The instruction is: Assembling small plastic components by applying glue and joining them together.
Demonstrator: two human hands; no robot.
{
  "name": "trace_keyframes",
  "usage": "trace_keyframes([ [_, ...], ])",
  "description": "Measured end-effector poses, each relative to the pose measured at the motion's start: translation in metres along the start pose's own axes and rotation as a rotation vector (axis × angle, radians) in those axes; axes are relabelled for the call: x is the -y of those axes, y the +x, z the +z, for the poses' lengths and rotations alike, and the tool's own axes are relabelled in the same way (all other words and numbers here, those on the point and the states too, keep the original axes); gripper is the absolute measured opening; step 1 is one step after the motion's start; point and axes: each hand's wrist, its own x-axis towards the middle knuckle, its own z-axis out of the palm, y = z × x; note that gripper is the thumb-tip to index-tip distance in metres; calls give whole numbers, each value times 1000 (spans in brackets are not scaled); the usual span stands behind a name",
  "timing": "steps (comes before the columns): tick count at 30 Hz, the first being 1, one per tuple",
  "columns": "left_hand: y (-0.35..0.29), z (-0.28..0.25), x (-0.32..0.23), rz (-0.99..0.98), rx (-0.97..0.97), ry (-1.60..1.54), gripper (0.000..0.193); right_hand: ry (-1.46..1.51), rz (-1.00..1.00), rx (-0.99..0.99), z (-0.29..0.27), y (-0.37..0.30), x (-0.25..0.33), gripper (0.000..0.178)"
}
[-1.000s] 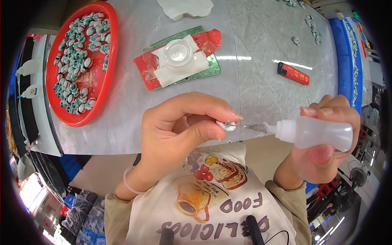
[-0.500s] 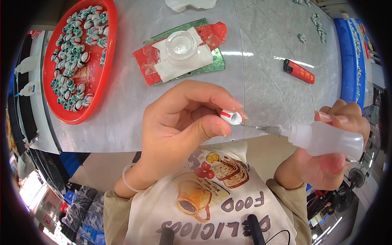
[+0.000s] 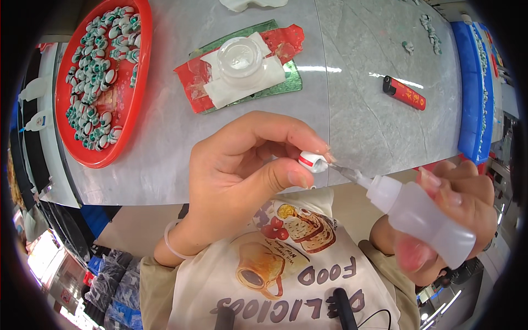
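Pinched between the thumb and index finger of my left hand (image 3: 242, 159) is a small white hollow piece with a red stripe (image 3: 313, 161). Its opening faces right. My right hand (image 3: 465, 203) is closed around a translucent white squeeze bottle (image 3: 421, 217) with a thin needle tip (image 3: 346, 172). The bottle slants, base low at the right, and its needle end is at or just beside the piece's opening; I cannot tell whether it touches. Beyond my left hand, a round clear dish (image 3: 240, 60) rests on white paper over a red wrapper (image 3: 192, 88).
A red oval tray (image 3: 144, 71) holding many small green, white and red figures stands at the left. A red lighter with a black end (image 3: 404, 93) lies to the right. Past it are a blue bin (image 3: 476, 104) and several loose small pieces (image 3: 432, 36). Two white bottles (image 3: 37, 121) sit far left.
The squeeze bottle has tilted, its base swinging down while the needle end stays near the piece. My right hand has moved lower. The white piece has turned slightly in my left fingers.
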Motion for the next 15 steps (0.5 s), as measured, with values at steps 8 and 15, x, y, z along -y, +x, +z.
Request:
trace_keyframes([
  [8,1,0,1,3,15,15,33,-230,17,62,-3,-4,10,56],
  [15,0,0,2,15,3,11,33,-394,27,114,-36,-36,21,62],
])
